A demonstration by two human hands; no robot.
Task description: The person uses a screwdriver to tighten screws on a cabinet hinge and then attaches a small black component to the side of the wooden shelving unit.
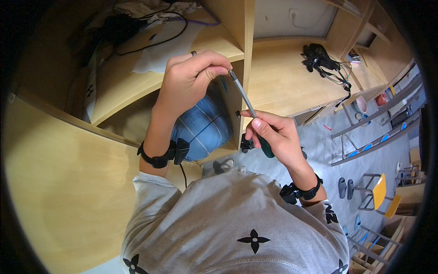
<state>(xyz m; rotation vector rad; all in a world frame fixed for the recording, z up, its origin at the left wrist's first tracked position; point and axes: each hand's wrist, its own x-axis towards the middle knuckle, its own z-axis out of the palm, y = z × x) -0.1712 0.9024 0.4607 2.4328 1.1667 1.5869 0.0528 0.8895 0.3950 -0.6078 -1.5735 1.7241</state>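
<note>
You are gripping a slim screwdriver (pixel 244 97) with a straight grey metal shaft and dark green handle in your right hand (pixel 278 134). Your left hand (pixel 185 82) is pinching narrowly at its tip; any fastener there is too small to confirm. The tool is slanting before a smooth, pale wood-grained upright panel (pixel 248 27). You are apparently steadying the tip; the next move is likely calling for firm alignment. Below, a rounded blue bundle (pixel 194 132) is showing pale crossing lines.
</note>
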